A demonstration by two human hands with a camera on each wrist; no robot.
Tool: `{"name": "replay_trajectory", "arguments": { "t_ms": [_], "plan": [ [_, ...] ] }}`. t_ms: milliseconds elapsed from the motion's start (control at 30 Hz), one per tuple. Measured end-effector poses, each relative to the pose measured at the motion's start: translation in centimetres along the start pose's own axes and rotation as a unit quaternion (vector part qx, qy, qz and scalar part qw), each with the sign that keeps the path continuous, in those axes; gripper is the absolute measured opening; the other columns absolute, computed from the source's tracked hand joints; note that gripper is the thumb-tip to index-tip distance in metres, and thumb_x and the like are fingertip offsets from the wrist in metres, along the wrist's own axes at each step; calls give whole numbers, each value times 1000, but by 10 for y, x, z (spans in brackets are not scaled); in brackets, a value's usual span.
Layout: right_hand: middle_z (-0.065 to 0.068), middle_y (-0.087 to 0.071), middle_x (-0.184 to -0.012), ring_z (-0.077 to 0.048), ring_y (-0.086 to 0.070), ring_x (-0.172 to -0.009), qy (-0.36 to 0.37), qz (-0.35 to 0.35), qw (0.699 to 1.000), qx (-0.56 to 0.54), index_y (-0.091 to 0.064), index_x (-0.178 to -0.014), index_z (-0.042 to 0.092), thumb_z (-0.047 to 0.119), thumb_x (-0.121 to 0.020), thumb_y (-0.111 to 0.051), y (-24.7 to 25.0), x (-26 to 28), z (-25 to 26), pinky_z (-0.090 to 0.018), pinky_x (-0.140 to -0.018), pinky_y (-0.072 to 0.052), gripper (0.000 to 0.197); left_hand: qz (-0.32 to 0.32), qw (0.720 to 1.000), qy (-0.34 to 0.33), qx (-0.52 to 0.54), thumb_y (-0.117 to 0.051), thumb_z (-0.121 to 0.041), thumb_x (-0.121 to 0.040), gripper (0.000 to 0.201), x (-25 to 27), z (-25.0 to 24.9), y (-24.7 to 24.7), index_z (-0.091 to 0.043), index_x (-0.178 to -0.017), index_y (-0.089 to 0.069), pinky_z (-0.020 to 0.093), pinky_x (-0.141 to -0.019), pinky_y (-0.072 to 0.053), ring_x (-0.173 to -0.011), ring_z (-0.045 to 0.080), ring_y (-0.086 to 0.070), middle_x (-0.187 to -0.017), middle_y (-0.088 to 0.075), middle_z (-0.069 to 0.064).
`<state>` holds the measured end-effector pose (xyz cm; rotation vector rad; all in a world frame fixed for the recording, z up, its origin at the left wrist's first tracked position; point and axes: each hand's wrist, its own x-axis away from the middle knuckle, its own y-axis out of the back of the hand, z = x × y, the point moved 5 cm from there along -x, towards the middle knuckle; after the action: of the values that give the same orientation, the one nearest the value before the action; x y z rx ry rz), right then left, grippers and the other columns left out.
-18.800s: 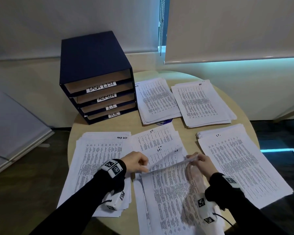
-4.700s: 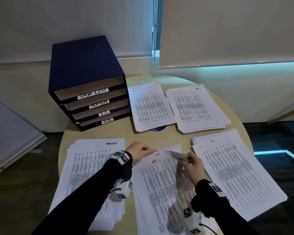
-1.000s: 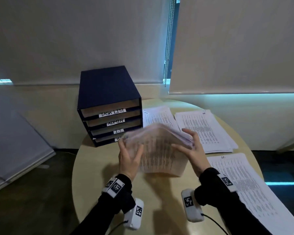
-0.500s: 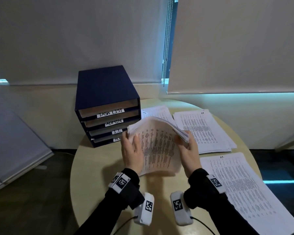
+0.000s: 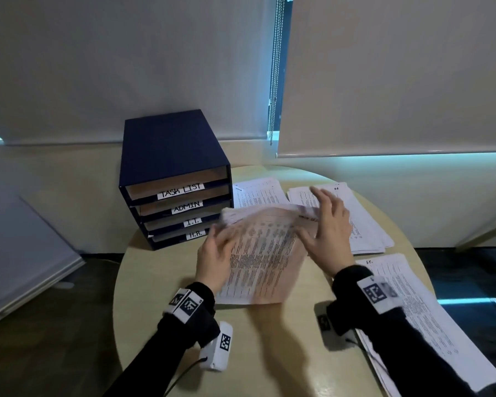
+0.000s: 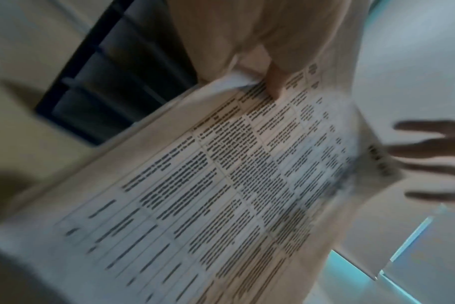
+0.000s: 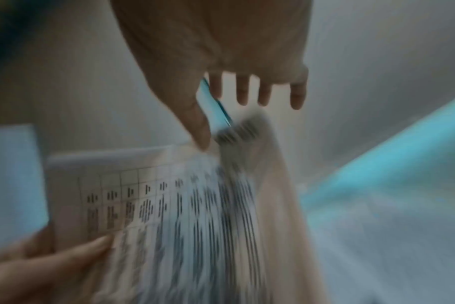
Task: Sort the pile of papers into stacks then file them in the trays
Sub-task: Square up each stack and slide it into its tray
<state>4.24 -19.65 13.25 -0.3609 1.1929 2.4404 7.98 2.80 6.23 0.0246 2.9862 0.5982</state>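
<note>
A thick stack of printed papers (image 5: 265,255) is held upright over the round table (image 5: 161,282), just in front of the blue tray unit (image 5: 169,156). The unit's slots are labelled TASK LIST, ADMIN, I.T. and H.R. My left hand (image 5: 215,259) grips the stack's left edge, and the thumb (image 6: 274,82) lies on the front sheet (image 6: 221,205). My right hand (image 5: 328,230) is at the stack's upper right corner with its fingers (image 7: 247,92) straight and spread. Only its thumb (image 7: 201,131) is near the paper edge (image 7: 237,131). The images are motion-blurred.
Three other paper stacks lie on the table: one right of the tray unit (image 5: 258,190), one at the back right (image 5: 367,224), one marked I.T. along the right edge (image 5: 430,316). Roller blinds (image 5: 384,75) hang behind.
My right hand has released the stack's right edge and spread its fingers up and to the right. The stack now hangs from my left hand and has shifted slightly right.
</note>
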Motion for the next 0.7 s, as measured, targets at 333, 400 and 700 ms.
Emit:
{"name": "replay_trajectory", "arguments": {
  "t_ms": [333, 400, 700],
  "plan": [
    [-1, -65, -75, -15, -59, -76, -109, 143, 972, -151, -68, -76, 17, 4, -81, -69, -23, -2, -37, -31, -72, -46, 13, 58, 922, -156, -349, -48, -51, -93, 23, -12, -37, -1, -29, -96, -45, 31, -88, -39, -81, 8, -55, -92, -57, -16],
    [-5, -70, -80, -14, -66, -76, -201, 94, 942, -252, -71, -91, 2, -1, -81, -68, -22, 15, -68, -31, -74, -54, 11, 2, 925, -81, -372, -54, -63, -84, 35, -15, -14, 23, -29, -92, -48, 31, -86, -39, -80, 7, -56, -88, -57, -17],
    [-14, -72, -99, -29, -66, -90, -282, 103, 849, -435, -70, -102, 13, -10, -68, -73, -58, 65, -93, -34, -73, -55, 41, -31, 969, 92, 228, -69, -53, -68, 58, 7, 22, 16, -20, -113, -55, 36, -82, -50, -97, 23, -65, -107, -67, 11]
  ]
}}
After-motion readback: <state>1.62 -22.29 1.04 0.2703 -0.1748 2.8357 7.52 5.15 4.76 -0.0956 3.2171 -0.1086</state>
